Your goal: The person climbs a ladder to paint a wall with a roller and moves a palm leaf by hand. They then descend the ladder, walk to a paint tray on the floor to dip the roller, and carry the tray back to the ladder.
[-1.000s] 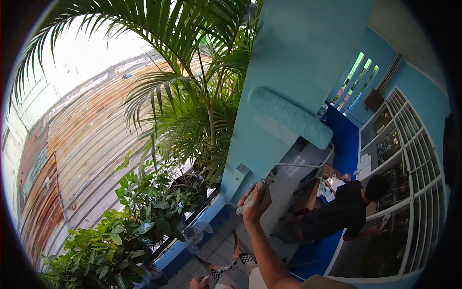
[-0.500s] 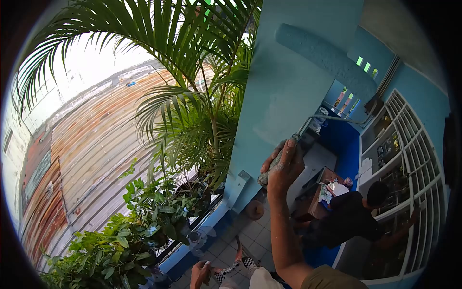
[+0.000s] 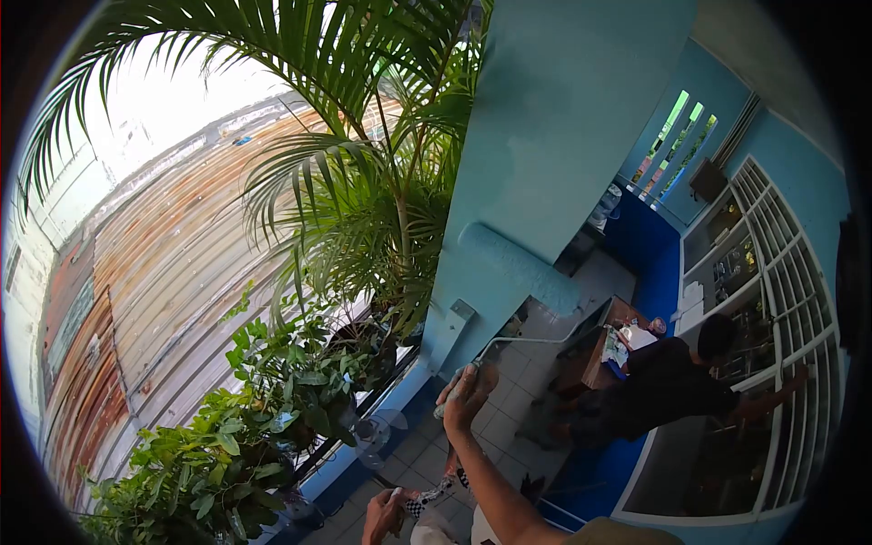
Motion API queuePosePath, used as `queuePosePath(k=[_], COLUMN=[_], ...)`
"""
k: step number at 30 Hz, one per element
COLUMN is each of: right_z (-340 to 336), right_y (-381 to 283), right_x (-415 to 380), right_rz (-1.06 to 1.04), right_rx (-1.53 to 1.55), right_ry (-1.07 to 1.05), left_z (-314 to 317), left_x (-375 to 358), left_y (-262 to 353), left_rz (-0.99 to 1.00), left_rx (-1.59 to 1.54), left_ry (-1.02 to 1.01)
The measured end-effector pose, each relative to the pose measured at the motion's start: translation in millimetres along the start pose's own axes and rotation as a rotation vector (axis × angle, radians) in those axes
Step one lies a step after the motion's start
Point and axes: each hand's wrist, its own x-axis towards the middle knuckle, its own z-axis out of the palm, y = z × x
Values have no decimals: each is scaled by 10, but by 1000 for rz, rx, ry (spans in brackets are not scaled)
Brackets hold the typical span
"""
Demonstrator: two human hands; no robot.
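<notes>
My right hand [image 3: 470, 397], arm stretched forward, is wrapped round the handle of a paint roller. From its grip a bent wire frame [image 3: 531, 340] runs up to the light-blue roller sleeve [image 3: 518, 268], which lies against the lower part of the light-blue pillar [image 3: 554, 136], its right end past the pillar's edge. My left hand [image 3: 383, 514] is low in the view near my legs, fingers curled round something small and pale that I cannot make out.
Palm fronds [image 3: 400, 182] and leafy plants [image 3: 200, 445] stand left of the pillar. A transparent fan [image 3: 374, 431] is below it. Another person [image 3: 654, 391] in dark clothes reaches to the white window grille [image 3: 781, 272], beside a wooden table [image 3: 599, 363] with things on it.
The roller has moved down the pillar from its upper part, and my right hand has lowered and shifted left. My view has shifted slightly.
</notes>
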Motion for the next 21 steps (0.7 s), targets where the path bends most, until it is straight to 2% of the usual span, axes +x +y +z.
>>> queuePosePath(k=[1, 3, 4, 9, 11, 12, 13, 15, 17, 19, 21], right_z=[-13, -45, -55, -27, 7, 37, 87, 202, 277, 313, 335], right_y=[102, 287, 353, 426, 340, 260, 144, -110, -310, -471, -497], right_x=[-65, -196, -252, -399, -361, -329, -276, -174, -43, 44, 30], right_rz=[36, 80, 118, 219, 205, 207, 143, 58, 16, -74, -52], right_rx=[-10, -19, -51, -4, -2, -6, 38, 87, 55, -33, -11], right_ry=[10, 23, 34, 89, 74, 78, 50, 26, 12, -15, -18], left_z=[24, 90, 121, 261, 295, 330, 363, 391, 413, 470, 533], left_x=[39, 186, 196, 421, 357, 318, 277, 176, 55, 59, 104], left_y=[9, 14, 119, 858, 1252, 1416, 1562, 1785, 1944, 2006, 1982], left_rz=[-8, 136, 131, 396, 436, 525, 615, 644, 747, 757, 807], left_rx=[1, -98, -96, -20, 53, 58, 61, 49, 21, -22, -102], left_ry=[2, -29, -28, 61, 64, 58, 52, 43, 54, 69, 118])
